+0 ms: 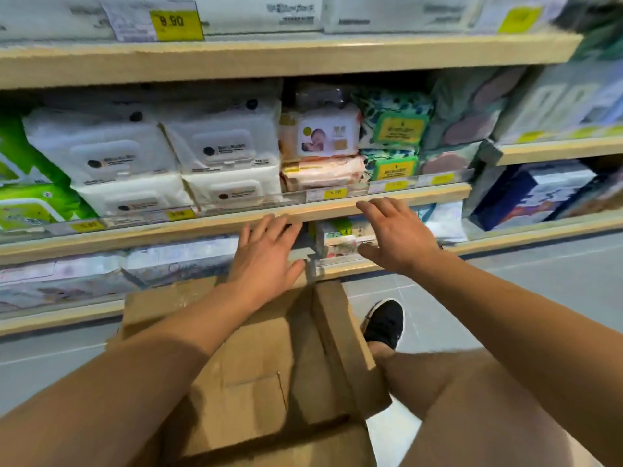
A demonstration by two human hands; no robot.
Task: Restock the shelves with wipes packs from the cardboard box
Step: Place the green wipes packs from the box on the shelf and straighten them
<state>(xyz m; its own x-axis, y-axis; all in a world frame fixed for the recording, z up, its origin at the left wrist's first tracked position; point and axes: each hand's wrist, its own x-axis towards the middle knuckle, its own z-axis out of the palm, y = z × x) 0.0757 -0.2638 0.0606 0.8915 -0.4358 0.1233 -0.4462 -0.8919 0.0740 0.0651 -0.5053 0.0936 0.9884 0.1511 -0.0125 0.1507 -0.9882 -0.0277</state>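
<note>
Your middle shelf (236, 219) carries white packs (222, 153) (stacked two high); the box (269, 348) sits on the floor (505, 291).

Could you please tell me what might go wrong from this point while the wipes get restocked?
The cardboard box stands tight against the lower shelf with its flaps up, so an arm could catch a flap and tip it. Both the left hand and right hand are open and hold nothing near the shelf edge; reaching in might dislodge the stacked white wipes packs.

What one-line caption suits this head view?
Both empty hands, left hand and right hand, reach toward a wipes shelf above the cardboard box.
</note>
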